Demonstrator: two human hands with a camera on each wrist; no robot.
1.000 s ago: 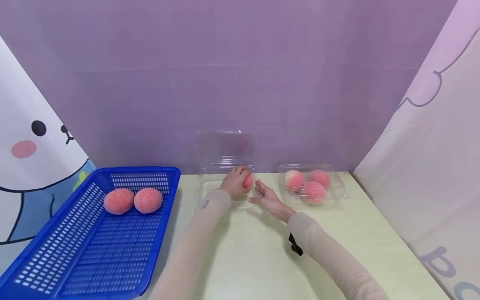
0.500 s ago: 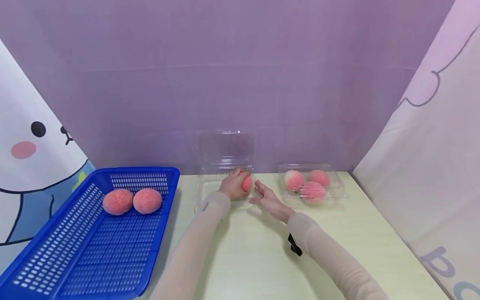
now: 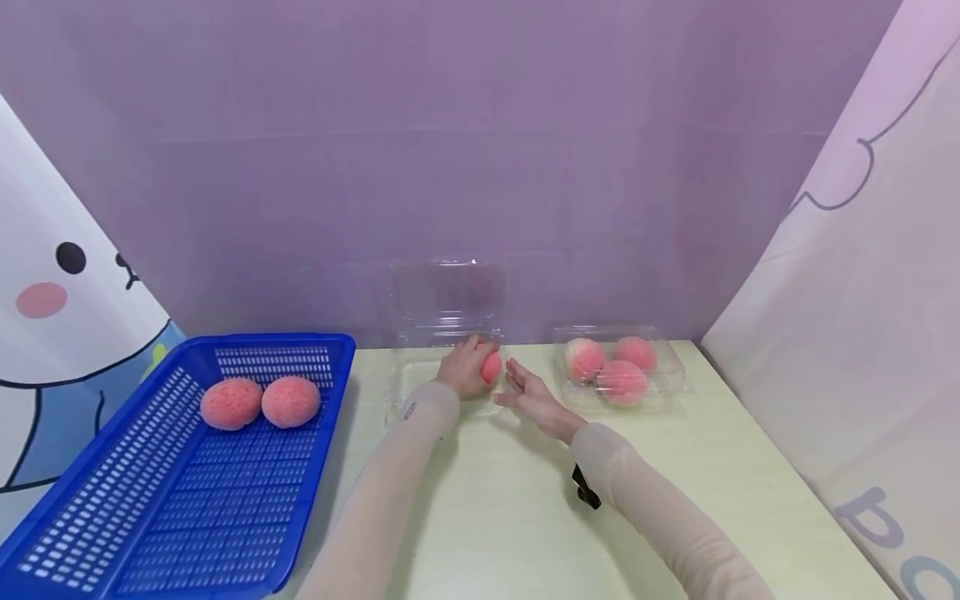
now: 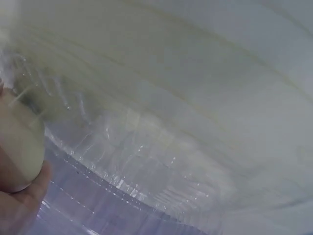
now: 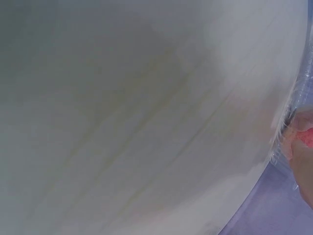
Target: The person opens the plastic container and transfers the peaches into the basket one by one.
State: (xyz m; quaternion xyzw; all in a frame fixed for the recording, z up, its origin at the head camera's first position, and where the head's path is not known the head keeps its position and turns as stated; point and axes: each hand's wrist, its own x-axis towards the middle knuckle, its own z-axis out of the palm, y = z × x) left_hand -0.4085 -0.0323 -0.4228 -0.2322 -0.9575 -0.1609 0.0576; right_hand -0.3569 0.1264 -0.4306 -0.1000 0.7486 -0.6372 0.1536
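Note:
In the head view my left hand (image 3: 464, 371) curls round a pink peach (image 3: 491, 367) inside an open clear plastic clamshell box (image 3: 414, 379). The box's lid (image 3: 448, 292) stands raised against the purple backdrop. In the left wrist view, the peach's pale side (image 4: 27, 152) shows at the left edge between fingers. My right hand (image 3: 536, 404) is at the right side of that box, fingers extended toward the peach and holding nothing. A sliver of the red peach (image 5: 307, 137) appears at the edge of the right wrist view.
To the right stands a closed clear box (image 3: 670, 379) with three peaches (image 3: 622, 383) in it. A blue plastic basket (image 3: 336, 425) at the left holds two peaches (image 3: 291, 402). A purple curtain (image 3: 480, 167) hangs behind the pale table (image 3: 495, 517).
The left hand, with the peach, has settled slightly lower in the box. The right hand keeps its place beside it. The whole head view has shifted slightly.

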